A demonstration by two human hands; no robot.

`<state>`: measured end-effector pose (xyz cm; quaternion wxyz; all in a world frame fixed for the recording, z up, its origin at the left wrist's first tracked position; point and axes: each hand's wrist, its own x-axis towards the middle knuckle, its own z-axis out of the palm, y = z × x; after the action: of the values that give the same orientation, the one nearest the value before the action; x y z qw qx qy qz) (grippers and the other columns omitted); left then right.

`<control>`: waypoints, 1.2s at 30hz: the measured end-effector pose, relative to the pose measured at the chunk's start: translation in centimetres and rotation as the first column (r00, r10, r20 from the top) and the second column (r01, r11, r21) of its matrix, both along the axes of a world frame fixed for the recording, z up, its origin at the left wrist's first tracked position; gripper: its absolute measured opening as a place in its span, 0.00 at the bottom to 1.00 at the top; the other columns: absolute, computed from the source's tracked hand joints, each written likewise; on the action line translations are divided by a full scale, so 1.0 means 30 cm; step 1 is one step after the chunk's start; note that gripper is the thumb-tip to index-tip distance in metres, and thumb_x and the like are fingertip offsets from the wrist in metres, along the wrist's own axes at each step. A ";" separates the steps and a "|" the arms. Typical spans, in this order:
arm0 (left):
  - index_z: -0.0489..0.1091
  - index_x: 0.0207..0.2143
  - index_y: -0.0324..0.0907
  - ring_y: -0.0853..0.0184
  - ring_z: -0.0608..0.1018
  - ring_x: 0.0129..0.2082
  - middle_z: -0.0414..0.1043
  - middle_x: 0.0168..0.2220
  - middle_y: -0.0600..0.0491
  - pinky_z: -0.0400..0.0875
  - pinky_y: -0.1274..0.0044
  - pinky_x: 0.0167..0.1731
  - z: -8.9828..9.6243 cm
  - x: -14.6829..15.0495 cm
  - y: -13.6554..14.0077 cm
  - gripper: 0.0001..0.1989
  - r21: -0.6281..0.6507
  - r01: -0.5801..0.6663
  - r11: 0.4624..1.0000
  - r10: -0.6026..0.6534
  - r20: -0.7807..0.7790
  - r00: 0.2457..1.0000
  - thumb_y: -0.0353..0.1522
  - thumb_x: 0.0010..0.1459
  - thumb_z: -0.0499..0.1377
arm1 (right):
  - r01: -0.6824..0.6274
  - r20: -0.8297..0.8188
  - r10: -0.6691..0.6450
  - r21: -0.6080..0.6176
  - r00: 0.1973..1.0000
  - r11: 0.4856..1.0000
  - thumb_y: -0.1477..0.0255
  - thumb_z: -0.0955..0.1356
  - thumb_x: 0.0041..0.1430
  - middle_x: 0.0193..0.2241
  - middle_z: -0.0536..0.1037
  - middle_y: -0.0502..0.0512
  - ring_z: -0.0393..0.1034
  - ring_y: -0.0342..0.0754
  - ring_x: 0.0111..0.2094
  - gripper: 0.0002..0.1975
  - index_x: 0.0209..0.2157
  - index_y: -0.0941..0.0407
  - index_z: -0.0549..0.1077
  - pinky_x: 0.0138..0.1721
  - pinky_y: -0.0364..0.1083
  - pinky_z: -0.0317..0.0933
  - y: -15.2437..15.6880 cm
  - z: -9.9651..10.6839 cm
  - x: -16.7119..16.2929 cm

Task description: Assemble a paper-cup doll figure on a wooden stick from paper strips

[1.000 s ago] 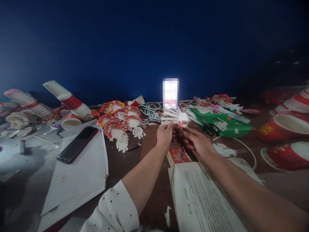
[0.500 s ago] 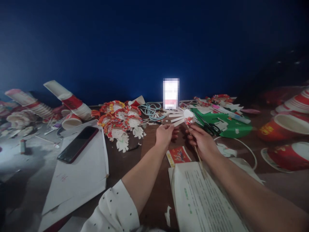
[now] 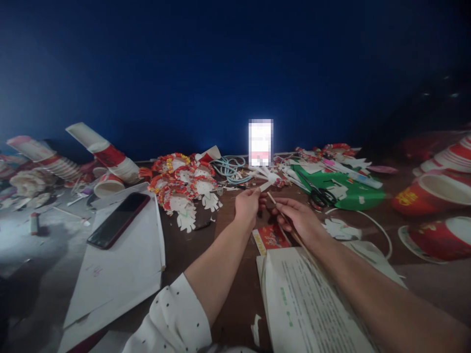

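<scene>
A paper cup cut into fanned white strips (image 3: 272, 178) is held up by one strip in my left hand (image 3: 247, 208), its fingers pinched together. In my right hand (image 3: 298, 215), also closed, is a thin wooden stick (image 3: 271, 197). The stick's upper tip points toward the strips, close to my left fingertips; whether it touches them I cannot tell. Its lower part runs back under my right hand and over the printed sheets. Below both hands lies a red printed card (image 3: 273, 237).
Red-and-white paper crafts (image 3: 184, 179) are piled at left centre. Black-handled scissors (image 3: 322, 197) rest on a green sheet (image 3: 362, 193). Printed sheets (image 3: 305, 299) lie in front, a phone (image 3: 118, 219) on white paper at left. Paper cups (image 3: 445, 238) stand at right; a bright pixelated screen (image 3: 261, 142) is behind.
My right hand has moved left and a little down, and the stick's tip now shows apart from the cup's base. The cut cup has shifted left and turned over my left hand.
</scene>
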<state>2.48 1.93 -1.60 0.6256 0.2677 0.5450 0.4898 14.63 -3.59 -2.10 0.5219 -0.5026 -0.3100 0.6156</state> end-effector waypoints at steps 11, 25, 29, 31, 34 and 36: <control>0.75 0.29 0.36 0.77 0.70 0.16 0.68 0.19 0.58 0.63 0.84 0.19 -0.010 0.019 -0.019 0.05 0.081 0.202 0.976 -0.207 0.067 0.976 0.28 0.59 0.63 | 0.054 0.003 -0.054 -0.009 0.999 0.998 0.69 0.75 0.44 0.23 0.73 0.48 0.60 0.38 0.19 0.34 0.55 0.59 0.73 0.15 0.36 0.44 -0.002 0.018 0.006; 0.73 0.25 0.36 0.79 0.68 0.16 0.71 0.19 0.56 0.61 0.85 0.17 0.005 0.005 -0.014 0.09 -0.008 0.150 0.989 -0.150 0.048 0.988 0.31 0.55 0.66 | 0.079 -0.014 -0.080 -0.046 0.997 0.996 0.72 0.76 0.43 0.23 0.74 0.49 0.60 0.38 0.20 0.29 0.51 0.55 0.79 0.15 0.36 0.45 0.000 0.013 0.012; 0.72 0.24 0.36 0.78 0.69 0.16 0.72 0.21 0.55 0.61 0.85 0.17 0.012 0.006 -0.016 0.11 0.001 0.164 0.986 -0.164 0.068 0.984 0.32 0.55 0.67 | 0.071 -0.050 -0.074 -0.067 0.996 0.995 0.72 0.76 0.43 0.23 0.74 0.48 0.59 0.37 0.19 0.29 0.51 0.56 0.78 0.15 0.36 0.44 -0.002 0.018 0.014; 0.71 0.24 0.36 0.79 0.69 0.16 0.71 0.20 0.55 0.61 0.85 0.17 0.011 0.007 -0.017 0.11 0.008 0.165 0.986 -0.165 0.072 0.984 0.32 0.56 0.66 | 0.074 -0.063 -0.079 -0.076 0.995 0.994 0.73 0.76 0.42 0.24 0.75 0.49 0.59 0.37 0.19 0.29 0.51 0.56 0.78 0.15 0.35 0.44 -0.003 0.021 0.015; 0.71 0.24 0.36 0.79 0.68 0.15 0.70 0.19 0.56 0.60 0.85 0.16 0.006 0.007 -0.016 0.12 0.010 0.167 0.986 -0.167 0.072 0.983 0.32 0.57 0.65 | 0.069 -0.073 -0.076 -0.085 0.994 0.994 0.73 0.76 0.42 0.24 0.75 0.49 0.59 0.37 0.19 0.29 0.51 0.56 0.78 0.16 0.36 0.43 -0.003 0.024 0.017; 0.70 0.24 0.36 0.79 0.68 0.15 0.70 0.19 0.56 0.61 0.85 0.16 0.003 0.007 -0.015 0.12 0.009 0.167 0.986 -0.168 0.072 0.983 0.33 0.58 0.65 | 0.066 -0.067 -0.072 -0.088 0.995 0.994 0.73 0.76 0.42 0.25 0.75 0.50 0.59 0.37 0.20 0.30 0.51 0.56 0.78 0.16 0.36 0.43 -0.002 0.026 0.017</control>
<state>2.70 1.46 -1.50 0.6836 0.2956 0.4968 0.4456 15.13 -3.67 -1.33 0.5313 -0.5129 -0.2472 0.6273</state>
